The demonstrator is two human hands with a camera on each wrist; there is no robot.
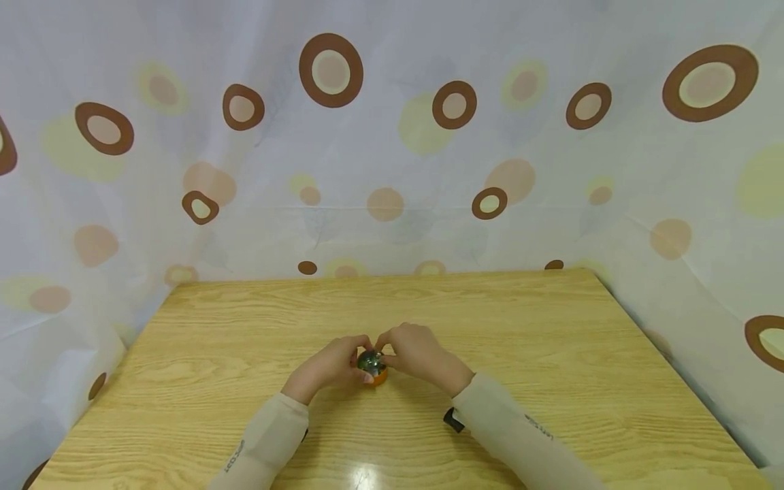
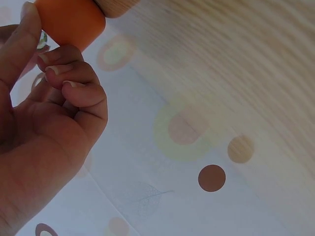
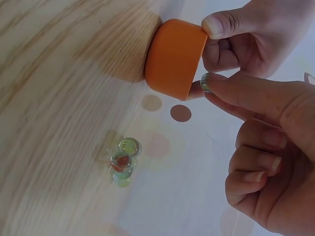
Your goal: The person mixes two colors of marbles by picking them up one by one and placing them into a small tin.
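A small orange cup stands upright on the wooden table, its mouth up. My left hand holds it by the rim, with the thumb at the near side, as the head view shows. Greenish shiny glass fills the cup's mouth in that view. Between thumb and index finger, my right hand pinches a clear green marble right at the rim. The left wrist view shows the cup at its top edge, with the other left fingers curled below.
Several glass marbles, one with a red swirl, lie clustered on the table to the right of the cup; the head view hides them behind my right hand. The wooden table meets a white dotted curtain at the back and sides.
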